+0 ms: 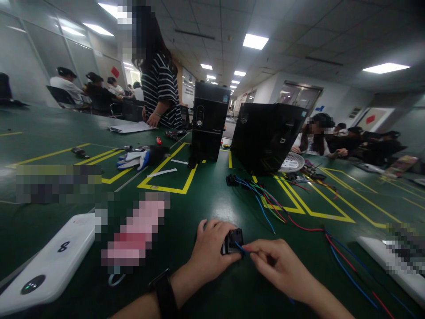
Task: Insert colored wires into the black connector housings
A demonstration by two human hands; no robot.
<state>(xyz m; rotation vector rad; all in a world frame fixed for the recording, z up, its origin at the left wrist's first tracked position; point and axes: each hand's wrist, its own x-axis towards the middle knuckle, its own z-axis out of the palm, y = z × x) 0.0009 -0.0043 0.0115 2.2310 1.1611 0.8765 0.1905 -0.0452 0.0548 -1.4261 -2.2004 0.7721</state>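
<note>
My left hand [210, 248] grips a small black electrical part [234, 241] with slots and terminals, which looks like a relay socket. Thumb and fingers hold it from the side, just above the green tabletop. Between the thumb and fingertips of my right hand [279, 266] is a blue wire [237, 246]. One end of that wire meets the face of the black part; whether it sits inside a terminal I cannot tell. Beyond my hands lie more black parts [231, 180] with blue, red, green and yellow wires [262, 195] attached.
Two black computer towers [210, 124] [265, 137] stand upright ahead. Work gloves [134, 159] and paper strips lie left of them. A white device [49, 261] is near left, beside a blurred pink item [137, 235]. A person in a striped shirt [162, 88] stands across the table.
</note>
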